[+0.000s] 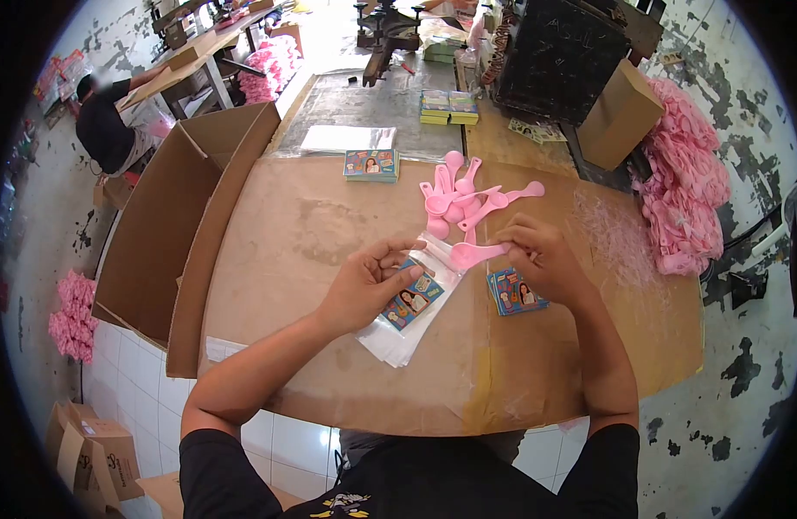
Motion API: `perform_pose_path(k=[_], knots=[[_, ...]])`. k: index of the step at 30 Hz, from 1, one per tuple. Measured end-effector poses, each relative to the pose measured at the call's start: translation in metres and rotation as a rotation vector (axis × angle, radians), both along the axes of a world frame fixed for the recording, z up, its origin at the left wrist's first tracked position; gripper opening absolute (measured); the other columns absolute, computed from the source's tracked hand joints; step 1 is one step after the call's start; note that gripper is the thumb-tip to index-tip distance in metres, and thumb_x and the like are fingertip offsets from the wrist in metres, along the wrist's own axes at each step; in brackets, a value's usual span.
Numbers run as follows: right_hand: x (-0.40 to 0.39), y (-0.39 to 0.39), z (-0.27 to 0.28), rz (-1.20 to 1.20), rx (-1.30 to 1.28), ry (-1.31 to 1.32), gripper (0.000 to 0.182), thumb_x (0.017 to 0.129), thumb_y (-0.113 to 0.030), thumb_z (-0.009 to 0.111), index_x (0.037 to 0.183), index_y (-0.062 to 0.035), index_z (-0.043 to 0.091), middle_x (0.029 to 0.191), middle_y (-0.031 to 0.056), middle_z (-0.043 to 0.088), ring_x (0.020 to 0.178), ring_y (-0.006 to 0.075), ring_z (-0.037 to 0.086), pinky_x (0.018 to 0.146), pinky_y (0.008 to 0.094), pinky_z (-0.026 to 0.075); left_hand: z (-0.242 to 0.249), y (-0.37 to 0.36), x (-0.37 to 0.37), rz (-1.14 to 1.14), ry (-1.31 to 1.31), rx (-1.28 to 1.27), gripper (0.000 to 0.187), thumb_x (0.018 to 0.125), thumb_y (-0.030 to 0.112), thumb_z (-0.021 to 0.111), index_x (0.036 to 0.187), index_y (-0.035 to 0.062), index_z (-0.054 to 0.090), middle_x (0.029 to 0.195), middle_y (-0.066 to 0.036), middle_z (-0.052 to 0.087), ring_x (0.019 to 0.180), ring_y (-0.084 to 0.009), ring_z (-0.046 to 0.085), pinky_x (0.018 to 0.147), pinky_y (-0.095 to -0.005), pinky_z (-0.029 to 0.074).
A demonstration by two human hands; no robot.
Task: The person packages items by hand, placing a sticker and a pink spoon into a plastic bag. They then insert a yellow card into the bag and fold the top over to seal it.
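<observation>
My left hand (357, 290) has its thumb pressed on a blue printed card (413, 301), with its fingers at the mouth of a clear plastic bag. Under the card lie more clear plastic bags (396, 348), fanned out. Pinched by its handle in my right hand (544, 258) is a pink measuring spoon (474, 254), its bowl right at the bag's opening. A small stack of the same printed cards (505, 292) sits partly beneath my right hand. Just beyond both hands is a loose pile of pink measuring spoons (454, 197).
Cardboard (286, 259) covers the tabletop. Another card stack (371, 166) and flat plastic bags (348, 138) lie farther back. A large open carton (160, 233) stands at the left. Bundled pink spoons (685, 182) hang at the right. A person (108, 125) sits at the far left.
</observation>
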State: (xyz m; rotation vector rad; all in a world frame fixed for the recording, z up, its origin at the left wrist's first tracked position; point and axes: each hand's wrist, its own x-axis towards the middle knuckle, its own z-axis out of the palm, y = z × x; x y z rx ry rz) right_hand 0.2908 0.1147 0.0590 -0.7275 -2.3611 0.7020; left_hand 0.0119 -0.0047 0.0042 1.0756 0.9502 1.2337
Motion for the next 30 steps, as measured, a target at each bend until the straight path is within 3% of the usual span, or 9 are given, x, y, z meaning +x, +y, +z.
perform_pose_path(k=[4, 10, 13, 16, 19, 21, 25, 28, 30], knots=[[-0.014, -0.011, 0.001, 0.057, -0.034, 0.200, 0.020, 0.090, 0.004, 0.056, 0.102, 0.0031, 0.073, 0.091, 0.0102, 0.062, 0.078, 0.0196, 0.060, 0.068, 0.0331, 0.046, -0.006, -0.002, 0.000, -0.023, 0.072, 0.016, 0.037, 0.105, 0.006, 0.064, 0.141, -0.0011, 0.057, 0.114, -0.009, 0.076, 0.098, -0.0086, 0.072, 0.079, -0.0243, 0.059], [-0.012, -0.021, 0.008, 0.153, -0.015, -0.023, 0.019, 0.091, 0.001, 0.061, 0.105, 0.0001, 0.073, 0.099, 0.0119, 0.068, 0.084, 0.0274, 0.066, 0.074, 0.0374, 0.053, 0.006, -0.007, 0.005, -0.074, 0.144, -0.028, 0.034, 0.105, 0.007, 0.065, 0.138, -0.0015, 0.062, 0.113, -0.010, 0.076, 0.098, -0.0097, 0.072, 0.082, -0.0252, 0.061], [-0.016, -0.029, 0.011, 0.194, -0.092, -0.074, 0.024, 0.092, -0.002, 0.062, 0.114, -0.0020, 0.072, 0.107, 0.0140, 0.068, 0.093, 0.0326, 0.067, 0.083, 0.0410, 0.054, 0.002, -0.010, 0.008, -0.099, 0.197, -0.020, 0.032, 0.105, 0.009, 0.065, 0.136, -0.0014, 0.065, 0.112, -0.009, 0.076, 0.097, -0.0099, 0.072, 0.081, -0.0251, 0.061], [-0.028, -0.038, 0.005, 0.171, -0.068, 0.050, 0.041, 0.098, -0.015, 0.061, 0.138, -0.0057, 0.064, 0.132, 0.0177, 0.063, 0.124, 0.0363, 0.061, 0.106, 0.0446, 0.047, 0.005, -0.012, 0.011, -0.128, 0.246, 0.006, 0.032, 0.106, 0.010, 0.065, 0.135, -0.0018, 0.065, 0.112, -0.008, 0.076, 0.098, -0.0094, 0.071, 0.081, -0.0254, 0.060], [-0.042, -0.047, 0.000, 0.389, -0.172, 0.149, 0.057, 0.104, -0.028, 0.055, 0.156, -0.0066, 0.046, 0.157, 0.0170, 0.048, 0.150, 0.0346, 0.039, 0.124, 0.0478, 0.029, 0.002, -0.015, 0.015, -0.174, 0.147, 0.053, 0.034, 0.106, 0.011, 0.065, 0.138, -0.0015, 0.062, 0.115, -0.007, 0.075, 0.101, -0.0086, 0.070, 0.083, -0.0261, 0.058], [-0.050, -0.059, -0.012, 0.549, -0.579, 0.249, 0.061, 0.106, -0.031, 0.050, 0.160, -0.0054, 0.040, 0.163, 0.0148, 0.042, 0.156, 0.0312, 0.031, 0.127, 0.0475, 0.022, -0.002, -0.016, 0.019, -0.199, 0.015, 0.126, 0.034, 0.106, 0.009, 0.065, 0.138, 0.0006, 0.060, 0.116, -0.006, 0.075, 0.102, -0.0095, 0.069, 0.086, -0.0270, 0.058], [-0.052, -0.050, 0.006, 0.702, -0.939, 0.582, 0.058, 0.104, -0.026, 0.054, 0.157, -0.0046, 0.043, 0.163, 0.0137, 0.044, 0.155, 0.0275, 0.033, 0.127, 0.0452, 0.024, 0.013, -0.014, 0.003, -0.352, 0.011, -0.026, 0.035, 0.107, 0.015, 0.065, 0.139, 0.0017, 0.058, 0.119, -0.006, 0.074, 0.104, -0.0081, 0.068, 0.086, -0.0256, 0.055], [-0.035, -0.033, 0.015, 0.554, -0.432, 0.276, 0.043, 0.099, -0.015, 0.064, 0.140, -0.0059, 0.062, 0.150, 0.0135, 0.058, 0.145, 0.0271, 0.049, 0.122, 0.0444, 0.033, 0.009, -0.012, -0.002, -0.413, -0.027, -0.046, 0.035, 0.108, 0.017, 0.064, 0.139, 0.0015, 0.059, 0.121, -0.006, 0.074, 0.104, -0.0080, 0.068, 0.088, -0.0259, 0.055], [-0.034, -0.038, 0.028, 0.528, -0.281, 0.129, 0.031, 0.094, -0.007, 0.069, 0.124, -0.0067, 0.070, 0.136, 0.0113, 0.066, 0.134, 0.0260, 0.058, 0.115, 0.0435, 0.042, 0.007, -0.013, -0.004, -0.439, -0.018, -0.057, 0.034, 0.108, 0.017, 0.064, 0.138, 0.0018, 0.059, 0.122, -0.005, 0.074, 0.107, -0.0085, 0.068, 0.089, -0.0263, 0.055]])
